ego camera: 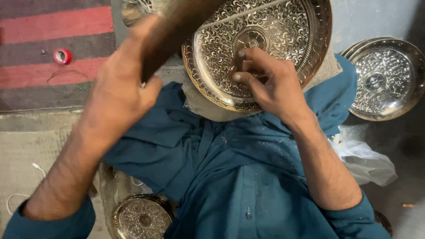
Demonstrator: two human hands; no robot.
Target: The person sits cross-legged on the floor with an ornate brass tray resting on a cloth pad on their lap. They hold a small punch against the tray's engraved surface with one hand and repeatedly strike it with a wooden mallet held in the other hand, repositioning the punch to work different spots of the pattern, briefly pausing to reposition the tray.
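A round engraved brass plate [283, 31] lies in front of me on a pale cloth pad [199, 104] over my lap. My right hand [270, 86] rests on the plate's lower middle and pinches a small dark metal punch [241, 46] that stands near the plate's centre. My left hand [117, 90] is raised at the left and grips a brown wooden mallet [177, 26], which slants up across the plate's left edge. The mallet's head is out of view.
Stacked silver engraved plates [385, 79] sit at the right. Another small engraved plate [141, 217] lies by my left knee. A red tape roll [62, 55] rests on a striped rug [53, 26]. A white plastic bag [365, 157] and a white cable [17, 194] lie nearby.
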